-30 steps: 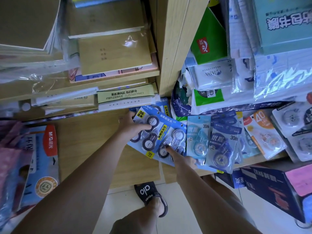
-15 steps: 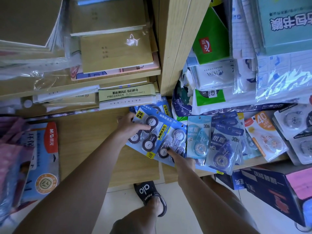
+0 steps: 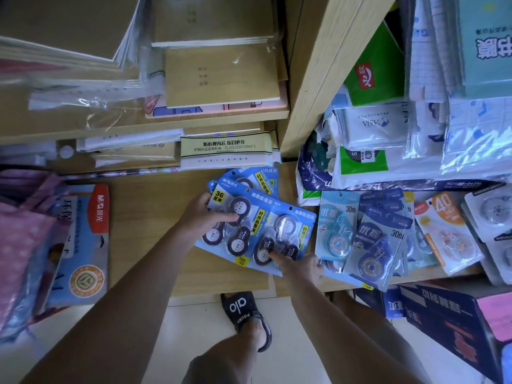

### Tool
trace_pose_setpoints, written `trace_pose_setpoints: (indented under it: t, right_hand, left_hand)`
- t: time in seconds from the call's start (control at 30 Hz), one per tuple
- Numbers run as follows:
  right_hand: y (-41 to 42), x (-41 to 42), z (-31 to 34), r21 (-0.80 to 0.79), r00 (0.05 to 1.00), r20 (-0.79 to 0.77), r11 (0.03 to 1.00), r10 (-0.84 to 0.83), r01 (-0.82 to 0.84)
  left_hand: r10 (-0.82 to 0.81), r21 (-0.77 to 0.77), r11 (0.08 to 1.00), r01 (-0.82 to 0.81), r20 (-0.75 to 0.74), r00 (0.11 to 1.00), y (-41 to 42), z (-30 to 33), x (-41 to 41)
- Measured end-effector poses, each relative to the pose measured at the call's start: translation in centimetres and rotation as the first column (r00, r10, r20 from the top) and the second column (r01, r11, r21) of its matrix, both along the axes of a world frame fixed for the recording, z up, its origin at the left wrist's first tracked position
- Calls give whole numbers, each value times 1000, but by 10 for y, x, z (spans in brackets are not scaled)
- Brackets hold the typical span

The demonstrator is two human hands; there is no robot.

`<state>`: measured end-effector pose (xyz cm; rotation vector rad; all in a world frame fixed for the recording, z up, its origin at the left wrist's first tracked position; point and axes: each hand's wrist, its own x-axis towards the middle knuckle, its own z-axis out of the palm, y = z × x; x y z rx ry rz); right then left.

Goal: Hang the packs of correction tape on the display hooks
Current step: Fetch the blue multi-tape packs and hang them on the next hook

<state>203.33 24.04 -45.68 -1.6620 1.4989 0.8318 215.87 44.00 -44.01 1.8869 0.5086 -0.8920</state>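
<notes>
The head view looks down at a wooden shelf (image 3: 144, 231) with a person's two arms reaching over it. The left hand (image 3: 203, 217) holds a blue pack of correction tape (image 3: 243, 217). Its thumb lies across the front on one black tape wheel, and the other fingers curl behind the card, so it pinches the pack. This pack has three dark round tapes in it. Its long side runs from the far left down to the near right, and its top end with the hang hole points away toward the back of the shelf. The right hand (image 3: 297, 266) holds a second blue pack (image 3: 288, 239) at its near edge, with one finger pressed on a black wheel. I cannot tell how the other fingers lie. The second pack sits just beside the first one, and their edges overlap. At least one more blue pack (image 3: 257, 176) peeks out from under the far end.

To the right, near the front edge of the shelf, lie a light blue pack (image 3: 336, 225), a dark blue pack (image 3: 379, 245) and an orange pack (image 3: 446, 231), all overlapping. Brown notebooks (image 3: 219, 76) are stacked behind. A red and blue bag (image 3: 83, 245) lies at the left end. A black sandal (image 3: 243, 311) stands on the floor below.
</notes>
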Motion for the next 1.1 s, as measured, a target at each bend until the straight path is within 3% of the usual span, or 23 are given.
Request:
trace_pose_setpoints:
  t: [0.23, 0.47, 0.57, 0.77, 1.1]
  right_hand:
    - [2, 9, 6, 84, 990, 130, 995, -55, 44]
    - [-26, 32, 26, 125, 896, 415, 966, 156, -226]
    - [-42, 52, 34, 77, 842, 510, 965, 176, -249]
    - [-33, 87, 23, 167, 859, 507, 969, 72, -180]
    - [-26, 99, 4, 154, 806, 503, 886, 310, -437]
  left_hand:
    - [113, -13, 993, -114, -64, 992, 37, -7, -28]
    - [167, -48, 984, -170, -73, 983, 42, -5, -46]
    - [192, -74, 978, -196, -58, 980, 40, -3, -48]
    - [282, -108, 954, -279, 22, 959, 38, -8, -49]
    - [362, -106, 927, -359, 14, 932, 34, -14, -59]
